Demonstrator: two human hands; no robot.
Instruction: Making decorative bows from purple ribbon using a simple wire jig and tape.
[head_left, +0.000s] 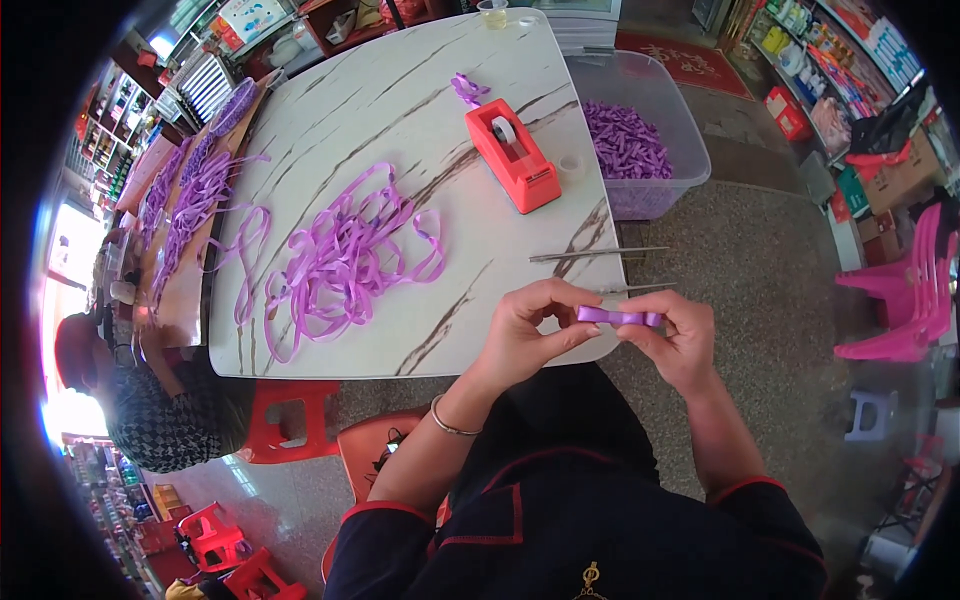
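Note:
Between my hands, just above the table's near right corner, is a small purple ribbon bow (619,317). My left hand (532,328) is closed, its thumb and fingers pinching the bow's left loop. My right hand (677,335) grips the other end in the same way. Beyond my fingers, two thin metal rods (600,254) stick out over the table's right edge. A heap of loose purple ribbon (345,262) lies to the left on the marble-patterned table (455,235). Farther back stands a red tape dispenser (520,160) with a roll of clear tape in it.
A clear plastic bin (690,178) full of purple bows (625,140) stands against the table's right side. A small ribbon bunch (468,89) and a cup (492,13) sit farther back. At left, another person (165,420) is beside a side table with more ribbon (195,200). Pink chairs (905,290) stand right.

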